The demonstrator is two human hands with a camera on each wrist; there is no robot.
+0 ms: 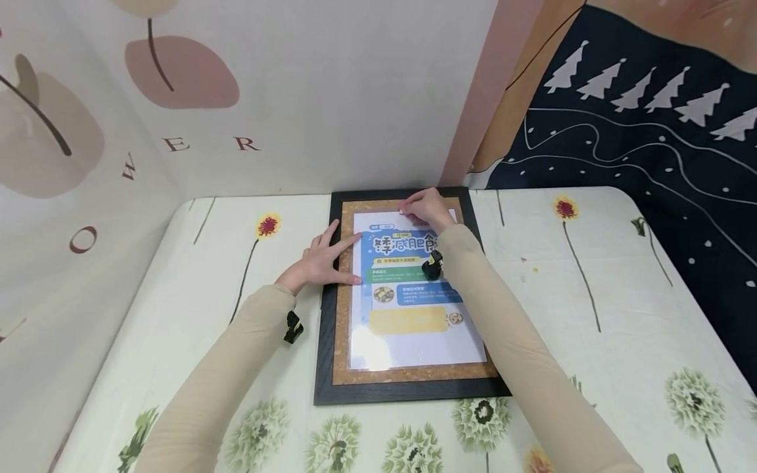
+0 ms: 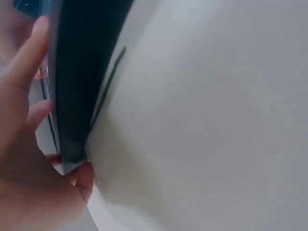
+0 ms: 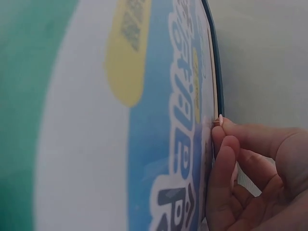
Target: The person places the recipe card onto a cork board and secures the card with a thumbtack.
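A glossy printed poster lies on a cork board with a black frame. My right hand is at the poster's top edge, its thumb and fingertips pinching a small push pin. In the right wrist view, the pin's metal shank points toward the sheet. Over the board's left side my left hand spreads its fingers. Its thumb and index finger touch the poster's left margin, and the other fingers lie along the frame, with fingertips at its outer side in the left wrist view.
The board lies on a table with a flower-printed cloth, its far end near a pale wall covering. A dark fabric with white trees hangs at the right. Small black wrist cameras sit at both sleeves.
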